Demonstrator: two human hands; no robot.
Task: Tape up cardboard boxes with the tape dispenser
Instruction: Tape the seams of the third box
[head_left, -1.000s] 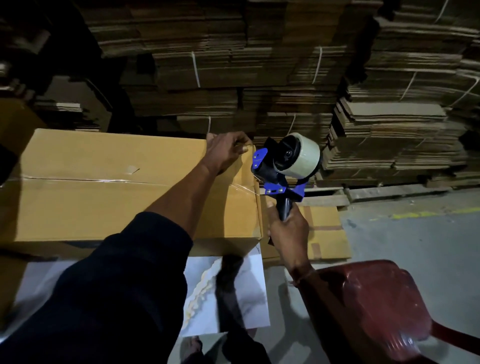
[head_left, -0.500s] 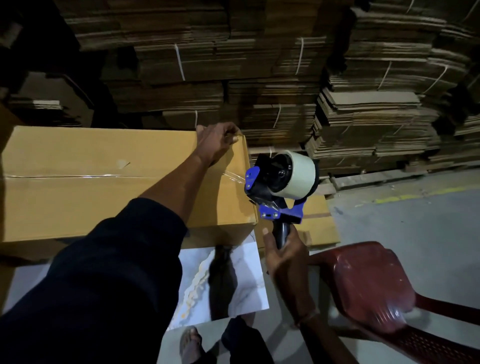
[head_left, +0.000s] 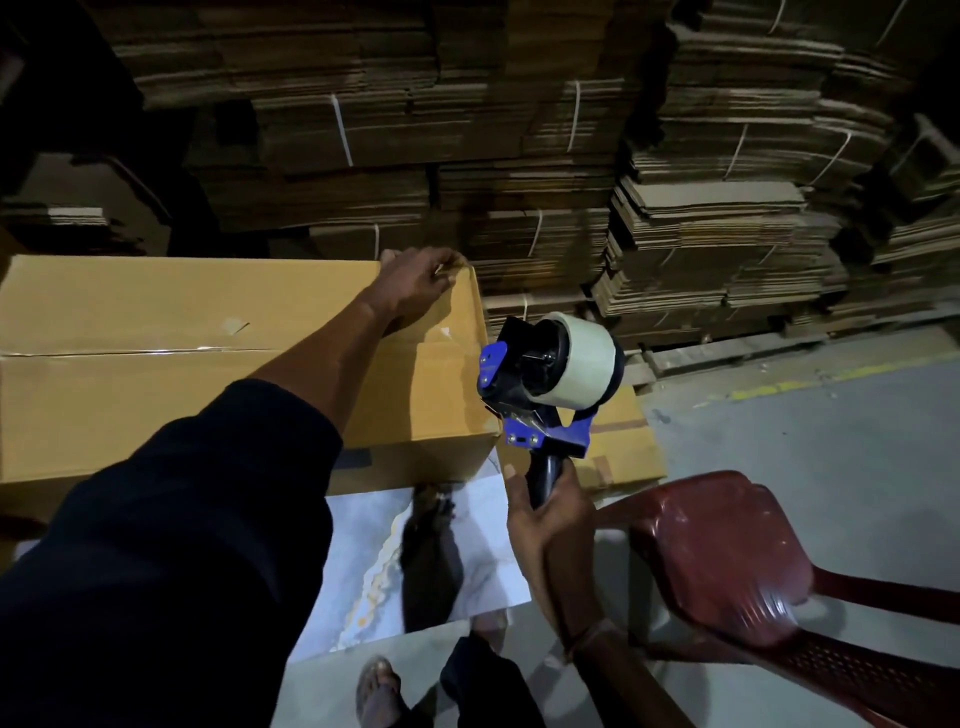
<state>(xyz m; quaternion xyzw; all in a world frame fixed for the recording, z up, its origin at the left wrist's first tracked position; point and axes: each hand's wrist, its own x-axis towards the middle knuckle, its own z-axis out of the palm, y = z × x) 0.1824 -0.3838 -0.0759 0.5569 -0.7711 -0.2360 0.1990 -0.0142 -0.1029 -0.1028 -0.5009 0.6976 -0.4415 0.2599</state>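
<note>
Tape dispenser (head_left: 545, 387), blue frame with black handle, held upright just off the near right corner of the cardboard box (head_left: 208, 364), its pale tape roll (head_left: 584, 358) on top and facing right. Right hand (head_left: 550, 525) comes up from below, wrist bent, fingers wrapped tight round the handle, thumb along its left side. Below and left, a marbled white sheet (head_left: 467, 551) lies under the box's near edge; a sandalled foot (head_left: 376, 691) shows at the bottom. Red plastic chair (head_left: 727, 561) stands right of the right forearm. Left arm in a dark sleeve (head_left: 182, 545) reaches diagonally across the box top; left hand (head_left: 418, 280) rests at the far right corner, fingers curled over the edge, gripping it. Clear tape runs along the centre seam of the box. A second, flatter carton (head_left: 628, 441) lies behind the dispenser. Farthest back, strapped stacks of flattened cardboard (head_left: 519, 156) fill the wall. No legible writing or labels anywhere.
</note>
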